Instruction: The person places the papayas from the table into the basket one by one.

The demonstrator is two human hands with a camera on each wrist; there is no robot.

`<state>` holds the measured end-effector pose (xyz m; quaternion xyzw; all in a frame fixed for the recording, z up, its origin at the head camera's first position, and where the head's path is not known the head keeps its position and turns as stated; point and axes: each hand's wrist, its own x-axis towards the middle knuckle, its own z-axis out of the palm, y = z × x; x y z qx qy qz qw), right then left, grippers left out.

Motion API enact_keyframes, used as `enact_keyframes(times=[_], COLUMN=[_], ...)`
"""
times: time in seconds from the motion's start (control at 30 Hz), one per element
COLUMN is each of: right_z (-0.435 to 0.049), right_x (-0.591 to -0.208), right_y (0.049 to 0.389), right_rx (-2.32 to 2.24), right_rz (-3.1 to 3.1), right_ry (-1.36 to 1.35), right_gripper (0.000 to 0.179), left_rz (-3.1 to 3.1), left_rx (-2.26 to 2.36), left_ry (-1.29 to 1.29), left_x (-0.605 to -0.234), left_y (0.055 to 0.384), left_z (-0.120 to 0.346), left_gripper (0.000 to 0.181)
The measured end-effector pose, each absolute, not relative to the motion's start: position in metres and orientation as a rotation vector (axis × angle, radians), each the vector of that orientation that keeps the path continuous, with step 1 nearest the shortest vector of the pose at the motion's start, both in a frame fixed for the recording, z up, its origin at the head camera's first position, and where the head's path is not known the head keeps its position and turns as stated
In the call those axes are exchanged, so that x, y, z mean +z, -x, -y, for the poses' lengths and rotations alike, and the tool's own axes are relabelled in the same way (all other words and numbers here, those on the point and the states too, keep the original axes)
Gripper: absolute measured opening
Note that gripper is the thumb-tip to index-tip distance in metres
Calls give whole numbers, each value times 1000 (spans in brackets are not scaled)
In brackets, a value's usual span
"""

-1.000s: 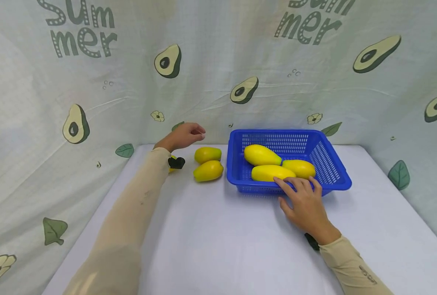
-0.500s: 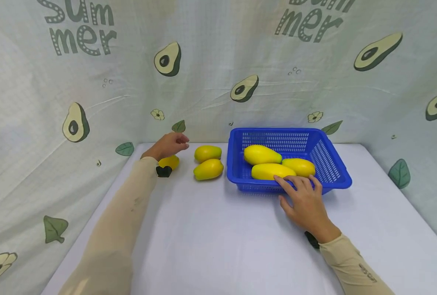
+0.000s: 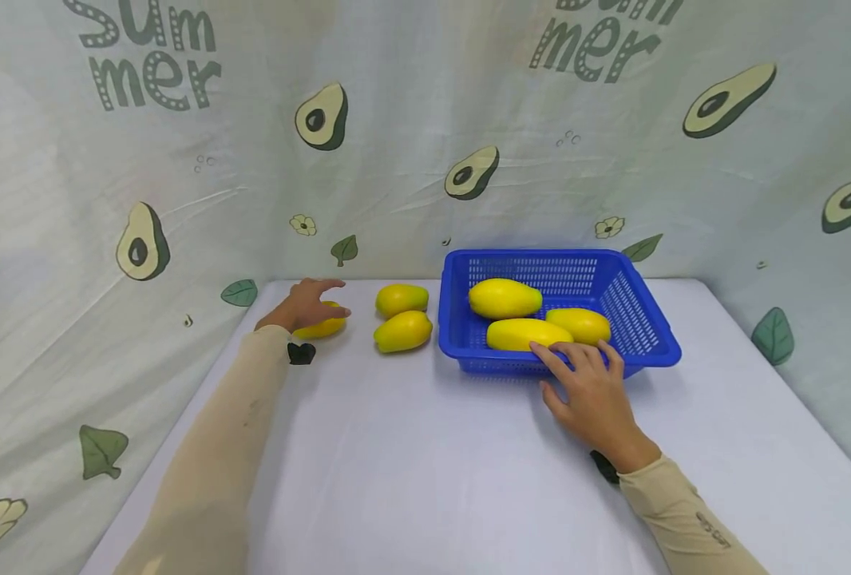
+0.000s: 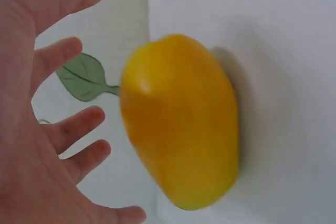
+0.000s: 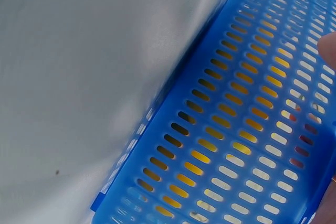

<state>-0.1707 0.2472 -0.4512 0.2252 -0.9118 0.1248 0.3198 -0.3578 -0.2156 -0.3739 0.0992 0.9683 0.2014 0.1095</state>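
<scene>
My left hand (image 3: 303, 306), fingers spread, hovers at the leftmost yellow papaya (image 3: 322, 327) on the table. In the left wrist view that papaya (image 4: 181, 124) lies in front of the spread fingers and thumb, with nothing in the grasp. My right hand (image 3: 594, 399) holds the front wall of a blue plastic basket (image 3: 483, 354), fingers over the rim and thumb outside. Fingertips show faintly through the slots in the right wrist view. Inside the basket lie three papayas, one at the back (image 3: 504, 298) and two nearer the front.
Two more papayas, a rear one (image 3: 402, 299) and a front one (image 3: 404, 332), lie side by side between my left hand and the basket. A white cloth (image 3: 411, 463) covers the table. Behind it hangs a curtain (image 3: 389, 192) printed with avocados.
My left hand has moved left and down from behind the two table papayas to the leftmost one, its fingers spreading. My right hand stays at the basket's front rim.
</scene>
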Motion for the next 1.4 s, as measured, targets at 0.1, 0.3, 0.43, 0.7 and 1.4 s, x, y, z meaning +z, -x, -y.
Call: enact_keyframes(times=[0.1, 0.3, 0.43, 0.7, 1.4], right_z=[-246, -246, -246, -245, -244], right_x=[-452, -448, -447, -451, -451], right_y=[171, 173, 172, 170, 169], right_rx=[326, 335, 335, 333, 322], right_rz=[2386, 2383, 2382, 2387, 2403], right_ry=[-600, -596, -587, -579, -583], right_gripper=[65, 63, 63, 64, 65], left_rz=[-2840, -2818, -2787, -2836, -2859], left_rx=[595, 685, 728, 727, 705], left_ry=[-229, -149, -163, -210, -65], left_x=[-383, -394, -400, -412, -427], left_y=[357, 358, 357, 353, 346], left_z=[224, 235, 238, 244, 247], left_gripper=[77, 81, 80, 82, 93])
